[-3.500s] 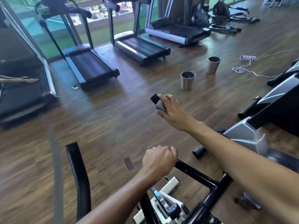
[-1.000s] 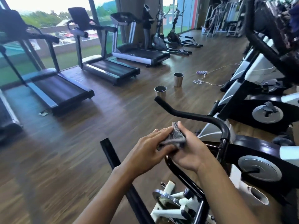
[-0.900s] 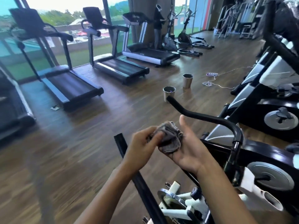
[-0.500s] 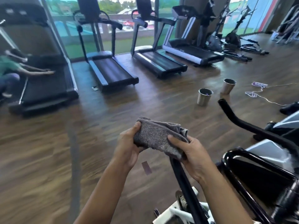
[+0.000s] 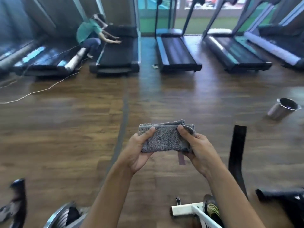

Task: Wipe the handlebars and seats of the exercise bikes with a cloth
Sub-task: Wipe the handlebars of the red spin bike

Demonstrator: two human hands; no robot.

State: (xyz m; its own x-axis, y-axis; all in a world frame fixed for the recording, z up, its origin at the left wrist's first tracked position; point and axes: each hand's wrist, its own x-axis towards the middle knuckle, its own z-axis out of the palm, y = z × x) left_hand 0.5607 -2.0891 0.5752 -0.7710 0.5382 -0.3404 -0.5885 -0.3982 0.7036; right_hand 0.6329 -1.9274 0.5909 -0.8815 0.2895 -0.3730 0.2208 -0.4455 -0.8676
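A folded grey cloth (image 5: 165, 137) is stretched flat between both hands in the middle of the head view, above the wooden floor. My left hand (image 5: 139, 148) grips its left end with the thumb on top, and my right hand (image 5: 199, 149) grips its right end the same way. A black handlebar (image 5: 236, 155) of the exercise bike rises to the right of my right forearm, not touched by either hand. The bike's white frame (image 5: 190, 211) and a black part (image 5: 283, 199) show at the bottom right. No seat is visible.
Several treadmills (image 5: 176, 51) line the far windows. A person in a green shirt (image 5: 89, 32) bends over one at the far left. A steel bin (image 5: 283, 108) stands on the floor at right. A white cable (image 5: 41, 91) trails at left. Another bike's parts (image 5: 18, 199) sit at the bottom left.
The view has swung left and downward, away from the handlebars. Both hands have refolded the cloth and now hold it flat by its two ends, clear of the bike.
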